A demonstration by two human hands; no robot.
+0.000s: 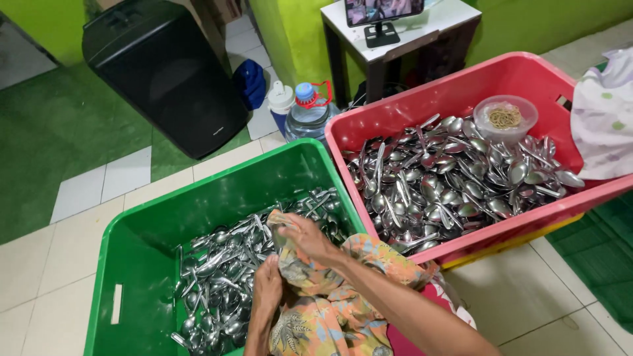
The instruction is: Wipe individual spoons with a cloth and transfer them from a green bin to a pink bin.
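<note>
From the head camera, the green crate (142, 244) is the landmark. Over its near side, the right hand (306, 238) pinches the top of a patterned cloth (323, 290), fingers closed on a fold; the left hand (267, 287) clasps the same cloth lower down, and whether a spoon lies inside the folds I cannot tell. Steel spoons (221, 277) cover only part of the green crate's floor. To its right, touching it, a red crate (461, 86) holds a far fuller heap of spoons (448, 178), so much appears left. A clear tub of rubber bands (505, 117) sits on that heap. Behind the green crate stand a water bottle (308, 112) and a black speaker (165, 72).
</note>
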